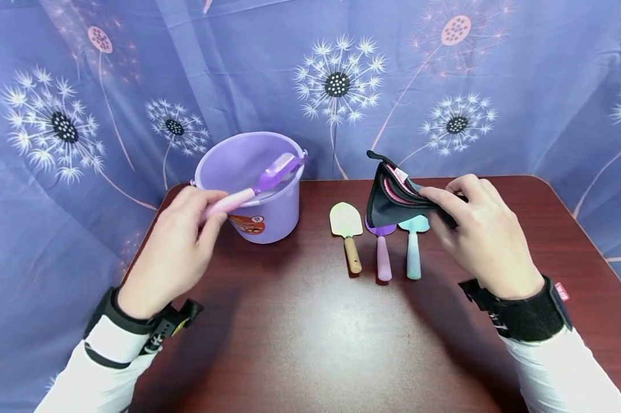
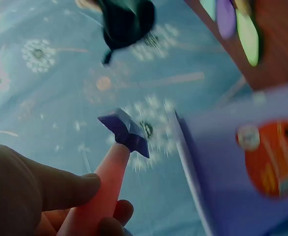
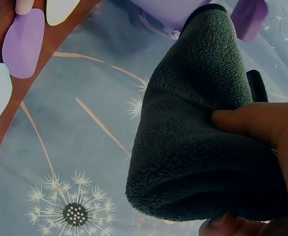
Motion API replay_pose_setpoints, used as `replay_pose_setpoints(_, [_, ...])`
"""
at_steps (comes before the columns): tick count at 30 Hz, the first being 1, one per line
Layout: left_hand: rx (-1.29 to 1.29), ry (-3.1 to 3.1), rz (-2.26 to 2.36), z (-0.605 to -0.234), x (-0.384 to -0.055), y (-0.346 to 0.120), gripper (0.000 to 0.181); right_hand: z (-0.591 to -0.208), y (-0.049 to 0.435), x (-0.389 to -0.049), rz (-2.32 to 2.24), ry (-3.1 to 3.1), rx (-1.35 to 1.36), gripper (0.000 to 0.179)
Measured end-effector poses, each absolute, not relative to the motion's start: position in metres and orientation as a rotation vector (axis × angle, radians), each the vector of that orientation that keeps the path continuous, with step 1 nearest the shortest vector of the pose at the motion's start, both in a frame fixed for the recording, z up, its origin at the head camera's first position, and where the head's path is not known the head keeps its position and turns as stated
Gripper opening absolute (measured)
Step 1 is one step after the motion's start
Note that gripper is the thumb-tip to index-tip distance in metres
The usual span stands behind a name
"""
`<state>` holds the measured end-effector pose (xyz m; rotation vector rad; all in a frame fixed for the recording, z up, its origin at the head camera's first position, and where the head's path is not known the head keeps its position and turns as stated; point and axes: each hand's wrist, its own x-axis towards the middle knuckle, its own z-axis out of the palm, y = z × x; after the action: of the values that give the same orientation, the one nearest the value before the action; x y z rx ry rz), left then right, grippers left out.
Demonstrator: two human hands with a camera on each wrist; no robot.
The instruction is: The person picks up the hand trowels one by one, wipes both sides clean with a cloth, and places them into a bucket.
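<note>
In the head view my left hand (image 1: 173,249) grips the pink handle of a small toy shovel (image 1: 231,202), whose purple blade is over the mouth of a purple bucket (image 1: 284,215). In the left wrist view, thumb and fingers close round that handle, beside the bucket wall. My right hand (image 1: 478,226) pinches a folded dark cloth (image 1: 393,206) with pink inside, a hanging loop and a white tag. Its fuzzy surface fills much of the right wrist view. The cloth hangs above the table and partly hides the blades of a purple shovel (image 1: 383,258) and a light blue shovel (image 1: 414,252).
A cream-bladed shovel (image 1: 345,219) with a tan handle lies left of the purple one on the brown table (image 1: 290,355). Behind the table hangs a blue dandelion-print curtain (image 1: 248,74). The bucket stands at the back left, close to the curtain.
</note>
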<state>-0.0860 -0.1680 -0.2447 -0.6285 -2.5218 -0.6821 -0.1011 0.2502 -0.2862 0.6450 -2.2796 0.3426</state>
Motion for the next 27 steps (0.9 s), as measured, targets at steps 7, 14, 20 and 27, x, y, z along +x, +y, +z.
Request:
replay_pose_setpoints(7, [-0.596,-2.500,-0.504,-0.237,-0.111,-0.181,0.017,-0.285,0.248,-0.101,0.396,-2.264,0.612,0.034])
replay_pose_setpoints(14, [-0.595,-2.595,-0.388,-0.231,-0.142,-0.190,0.014,-0.285,0.249,-0.100,0.389,-2.291,0.614,0.035])
replay_pose_setpoints(20, [-0.577,-2.756,-0.316,-0.231,-0.169,-0.188,0.007,-0.285,0.251,-0.100,0.381,-2.301,0.620,0.035])
replay_pose_setpoints(27, [-0.552,-2.911,-0.234,-0.233,-0.191,-0.188,0.012,-0.284,0.250,-0.101,0.380,-2.303,0.626,0.034])
